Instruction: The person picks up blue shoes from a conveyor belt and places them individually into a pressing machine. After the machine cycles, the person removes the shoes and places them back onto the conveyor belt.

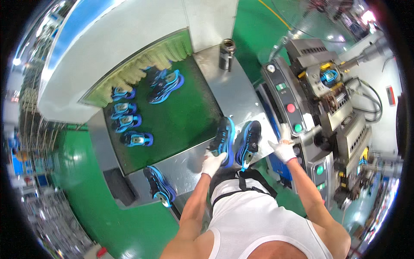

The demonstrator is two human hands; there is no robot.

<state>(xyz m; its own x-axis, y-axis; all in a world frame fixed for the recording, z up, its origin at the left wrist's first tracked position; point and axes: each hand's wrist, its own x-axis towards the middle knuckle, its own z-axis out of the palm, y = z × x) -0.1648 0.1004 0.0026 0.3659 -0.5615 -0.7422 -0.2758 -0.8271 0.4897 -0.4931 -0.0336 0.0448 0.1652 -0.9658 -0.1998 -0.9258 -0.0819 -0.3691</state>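
My left hand (213, 163), in a white glove, grips the heel end of a black sneaker with blue trim (224, 140), which sits on the metal ledge. Just to its right lies a second sneaker (249, 140), touched by neither hand. My right hand (283, 150), also gloved, is off to the right beside the machine's control panel (288, 101). Its fingers are spread and hold nothing. Another sneaker (159, 185) stands on the ledge to the left of my left arm.
Several more sneakers (137, 139) rest on the green conveyor belt (172, 129), some partly under a fringed curtain (133, 71). A dark flask (226, 55) stands on the metal ledge (215, 82). At right is a machine (332, 108) with a blue-trimmed shoe part (330, 77) clamped in it.
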